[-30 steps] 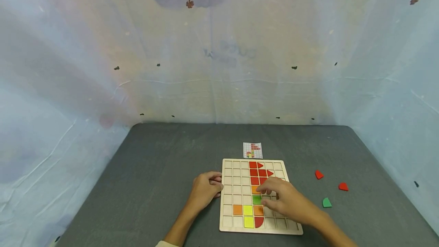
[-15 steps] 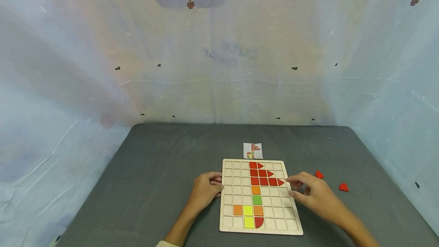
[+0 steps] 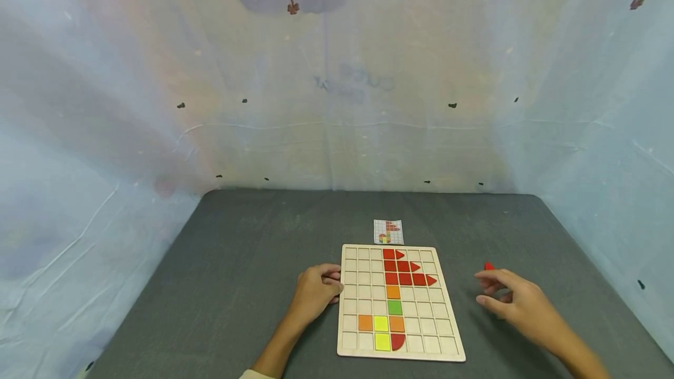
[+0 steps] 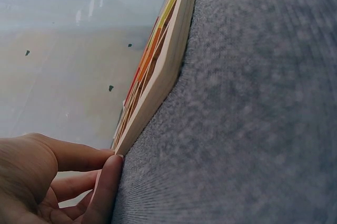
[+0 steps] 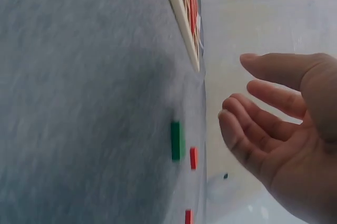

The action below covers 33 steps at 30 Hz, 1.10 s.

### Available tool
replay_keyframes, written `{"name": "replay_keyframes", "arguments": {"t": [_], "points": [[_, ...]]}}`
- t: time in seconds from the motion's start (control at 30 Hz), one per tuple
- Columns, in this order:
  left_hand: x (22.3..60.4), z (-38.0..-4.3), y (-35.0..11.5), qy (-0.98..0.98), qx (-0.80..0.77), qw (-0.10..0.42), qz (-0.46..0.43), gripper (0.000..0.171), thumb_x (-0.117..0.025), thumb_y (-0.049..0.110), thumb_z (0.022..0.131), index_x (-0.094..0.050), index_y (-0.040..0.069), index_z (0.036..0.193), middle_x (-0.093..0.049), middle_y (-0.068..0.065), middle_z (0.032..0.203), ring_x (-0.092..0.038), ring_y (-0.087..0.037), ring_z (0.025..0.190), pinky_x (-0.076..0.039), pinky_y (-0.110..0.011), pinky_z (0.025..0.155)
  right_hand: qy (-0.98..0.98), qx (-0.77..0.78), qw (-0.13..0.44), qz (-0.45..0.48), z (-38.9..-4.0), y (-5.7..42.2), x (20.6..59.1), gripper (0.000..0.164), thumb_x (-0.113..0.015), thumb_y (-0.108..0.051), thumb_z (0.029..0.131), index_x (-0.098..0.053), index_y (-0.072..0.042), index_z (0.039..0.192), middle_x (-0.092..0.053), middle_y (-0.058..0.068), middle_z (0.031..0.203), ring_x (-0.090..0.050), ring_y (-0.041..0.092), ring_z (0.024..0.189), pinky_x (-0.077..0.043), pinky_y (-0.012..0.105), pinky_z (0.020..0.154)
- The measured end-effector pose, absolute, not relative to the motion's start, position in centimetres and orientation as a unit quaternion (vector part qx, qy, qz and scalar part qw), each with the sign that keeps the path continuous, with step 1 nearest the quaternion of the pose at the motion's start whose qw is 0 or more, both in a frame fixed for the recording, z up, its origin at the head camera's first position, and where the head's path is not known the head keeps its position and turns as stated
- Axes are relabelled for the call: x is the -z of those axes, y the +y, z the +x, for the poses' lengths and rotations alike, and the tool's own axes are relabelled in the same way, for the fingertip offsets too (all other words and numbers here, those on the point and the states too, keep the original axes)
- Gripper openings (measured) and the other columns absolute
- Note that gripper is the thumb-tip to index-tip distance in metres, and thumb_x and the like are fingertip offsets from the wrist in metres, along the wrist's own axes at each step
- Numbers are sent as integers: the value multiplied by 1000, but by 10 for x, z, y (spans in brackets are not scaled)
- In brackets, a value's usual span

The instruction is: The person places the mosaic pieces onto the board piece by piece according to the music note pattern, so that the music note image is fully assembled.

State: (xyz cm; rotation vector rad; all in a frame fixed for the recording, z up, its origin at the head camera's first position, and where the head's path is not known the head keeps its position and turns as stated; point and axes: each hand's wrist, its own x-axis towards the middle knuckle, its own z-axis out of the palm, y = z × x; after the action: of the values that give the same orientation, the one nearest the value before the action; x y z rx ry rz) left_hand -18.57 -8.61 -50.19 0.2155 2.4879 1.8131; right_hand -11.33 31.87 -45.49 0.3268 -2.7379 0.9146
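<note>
A pale wooden grid board (image 3: 429, 310) lies flat on the table. Red squares (image 3: 405, 279) and red pointed pieces (image 3: 432, 280) fill cells in its upper part; orange, green, yellow and dark red pieces sit lower down. My left hand (image 3: 313, 288) grips the board's left edge; in the left wrist view, thumb and index finger pinch the board's edge (image 4: 167, 66). To the right of the board, my right hand (image 3: 521, 303) hovers with loosely bent fingers holding nothing. Below it, the right wrist view shows a green piece (image 5: 176, 140) and two red pieces (image 5: 194, 158).
A small printed card (image 3: 388, 231) with a coloured grid pattern lies just beyond the board's far edge. One loose red piece (image 3: 488, 265) peeks out behind my right hand. Pale sheeting (image 3: 326, 151) stands round the dark grey table (image 3: 274, 227).
My right hand has left the board, where a red pointed piece now ends the third red row, and moved right over the loose pieces. The left hand stays at the edge.
</note>
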Motion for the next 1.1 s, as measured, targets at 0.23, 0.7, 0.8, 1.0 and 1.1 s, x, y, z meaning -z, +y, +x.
{"name": "replay_keyframes", "arguments": {"t": [0.23, 0.7, 0.8, 1.0, 1.1], "points": [[502, -185, -86, 808, -585, 25, 72, 35, -72, -4, 87, -72, -9, 122, -73, -16, 104, -70, -16, 82, -63, -24, 61, -953, -292, 55, 66, -110, 338, 458, 47, -88, -23, 87, -71, -5, 127, -72, 5, 114, -66, 2, 89, -58, 24, 65], [503, -184, -86, 810, -581, 24, 70, 36, -73, -4, 87, -71, -9, 123, -72, -15, 104, -70, -17, 83, -63, -24, 62, -966, -257, -4, 32, -111, 352, 465, 50, -92, -28, 82, -73, -3, 121, -69, -4, 97, -58, -2, 81, -51, 25, 66], [503, -184, -85, 811, -581, 24, 69, 36, -73, -3, 87, -72, -8, 123, -72, -15, 105, -70, -17, 83, -63, -24, 62, -965, -258, 1, 44, -111, 352, 468, 47, -93, -23, 79, -74, -4, 118, -66, -6, 93, -56, -3, 80, -51, 25, 67], [503, -185, -86, 809, -584, 25, 68, 36, -73, -3, 87, -72, -8, 122, -73, -15, 104, -70, -17, 83, -63, -24, 62, -964, -254, -2, 76, -111, 352, 468, 45, -93, -13, 77, -74, -7, 117, -67, -7, 96, -56, -3, 81, -53, 26, 70], [503, -185, -86, 809, -583, 25, 68, 35, -73, -3, 87, -72, -8, 122, -73, -15, 104, -70, -17, 83, -63, -24, 62, -966, -245, 3, 76, -112, 352, 467, 46, -95, -13, 74, -75, -8, 115, -66, -8, 95, -55, -3, 81, -52, 26, 70]]}}
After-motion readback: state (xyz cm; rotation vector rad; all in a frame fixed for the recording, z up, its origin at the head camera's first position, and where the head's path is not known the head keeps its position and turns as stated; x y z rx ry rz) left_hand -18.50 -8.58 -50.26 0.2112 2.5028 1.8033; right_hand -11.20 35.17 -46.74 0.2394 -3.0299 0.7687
